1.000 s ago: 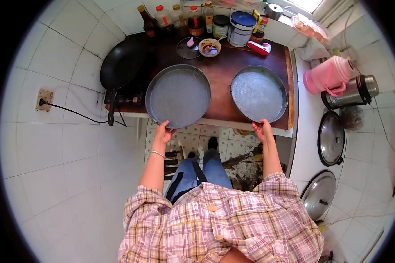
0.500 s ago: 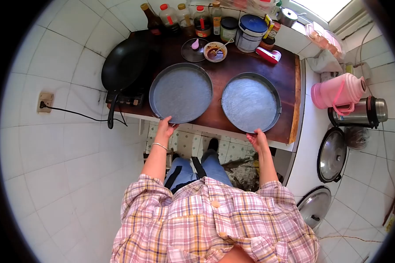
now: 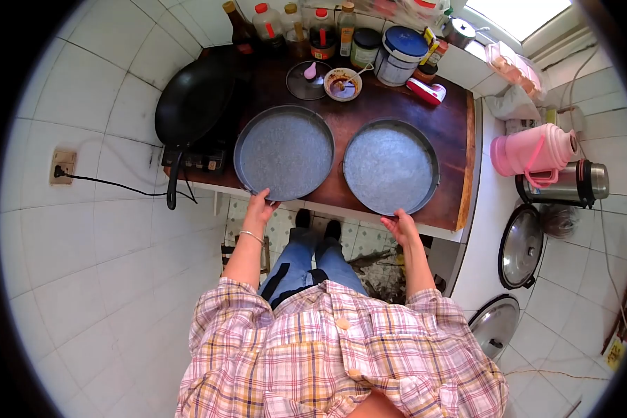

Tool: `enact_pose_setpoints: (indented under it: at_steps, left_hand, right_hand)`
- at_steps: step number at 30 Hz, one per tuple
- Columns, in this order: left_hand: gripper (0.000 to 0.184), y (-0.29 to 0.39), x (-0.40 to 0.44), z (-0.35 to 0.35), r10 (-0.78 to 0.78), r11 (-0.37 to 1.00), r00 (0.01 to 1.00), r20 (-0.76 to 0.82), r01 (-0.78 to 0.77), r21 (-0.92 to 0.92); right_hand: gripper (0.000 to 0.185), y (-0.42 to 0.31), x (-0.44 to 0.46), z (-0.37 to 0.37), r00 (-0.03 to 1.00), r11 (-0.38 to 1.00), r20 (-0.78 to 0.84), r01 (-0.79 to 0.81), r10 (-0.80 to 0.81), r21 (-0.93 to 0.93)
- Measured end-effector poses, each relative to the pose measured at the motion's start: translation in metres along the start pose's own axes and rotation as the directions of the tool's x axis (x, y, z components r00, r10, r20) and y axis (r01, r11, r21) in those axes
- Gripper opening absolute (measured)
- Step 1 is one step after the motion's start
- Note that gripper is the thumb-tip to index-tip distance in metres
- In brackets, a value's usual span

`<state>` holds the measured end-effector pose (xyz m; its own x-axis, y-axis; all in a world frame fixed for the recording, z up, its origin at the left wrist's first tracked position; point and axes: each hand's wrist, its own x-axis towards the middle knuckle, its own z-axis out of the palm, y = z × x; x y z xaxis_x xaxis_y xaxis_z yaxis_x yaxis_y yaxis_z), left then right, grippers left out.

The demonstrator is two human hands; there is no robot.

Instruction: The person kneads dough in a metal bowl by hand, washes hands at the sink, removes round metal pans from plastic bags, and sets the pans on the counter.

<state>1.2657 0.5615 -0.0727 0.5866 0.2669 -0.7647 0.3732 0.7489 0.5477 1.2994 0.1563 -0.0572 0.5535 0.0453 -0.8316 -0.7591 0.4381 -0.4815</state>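
Note:
Two round grey metal pans rest side by side on the brown wooden counter point(image 3: 456, 150). My left hand point(image 3: 261, 206) grips the near rim of the left pan point(image 3: 284, 153), thumb on top and fingers underneath. My right hand point(image 3: 401, 226) holds the near rim of the right pan point(image 3: 390, 167) in the same way. Only a narrow gap separates the pans. Behind them are a bowl of dark red sauce point(image 3: 343, 84) with a spoon in it and a glass lid with a pink knob point(image 3: 306, 79).
A black wok point(image 3: 195, 104) sits on a cooker at the left, its handle over the front edge. Bottles, a jar and a blue-lidded bucket point(image 3: 401, 56) line the back. At the right are a pink thermos point(image 3: 534, 150), a steel flask point(image 3: 571, 182) and two pot lids.
The right pan has slid left, closer to the left pan, with my right hand on its rim. My left hand still holds the left pan. My feet have moved.

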Motion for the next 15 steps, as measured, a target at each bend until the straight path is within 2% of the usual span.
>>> enact_pose_setpoints:
  at_steps: [7,8,10,11,12,13,15]
  left_hand:
    - [0.035,0.001,0.008,0.002,-0.036,0.999,0.996,0.084,0.035,0.019]
    - [0.032,0.000,0.011,0.001,-0.035,0.997,0.995,0.093,0.028,0.078]
    - [0.030,0.003,0.016,0.000,-0.045,0.990,0.992,0.118,0.029,0.138]
    - [0.029,0.012,0.005,0.006,-0.021,0.951,0.999,0.032,0.010,0.308]
    - [0.033,0.016,0.002,0.014,0.017,0.881,0.999,-0.036,0.002,0.473]
    - [0.033,0.015,0.009,0.015,-0.002,0.878,1.000,-0.009,0.006,0.479]
    - [0.047,0.017,0.020,0.000,0.108,0.609,0.993,-0.043,-0.032,0.793]
  right_hand:
    - [0.027,0.010,-0.007,0.015,1.000,0.997,-0.027,-0.011,0.013,0.073]
    - [0.027,0.012,-0.009,0.015,0.999,0.997,-0.037,-0.004,0.007,0.077]
    - [0.035,0.014,-0.014,0.015,0.996,0.997,-0.071,-0.065,0.062,-0.040]
    - [0.035,0.010,-0.023,0.024,0.995,0.998,-0.085,-0.055,0.052,-0.033]
    - [0.038,-0.003,-0.042,0.040,0.996,0.944,-0.050,-0.087,0.075,-0.319]
    - [0.041,-0.015,-0.058,0.054,0.993,0.808,-0.033,-0.108,0.109,-0.579]
    - [0.037,-0.041,-0.053,0.090,0.995,0.724,0.100,0.079,-0.014,-0.685]
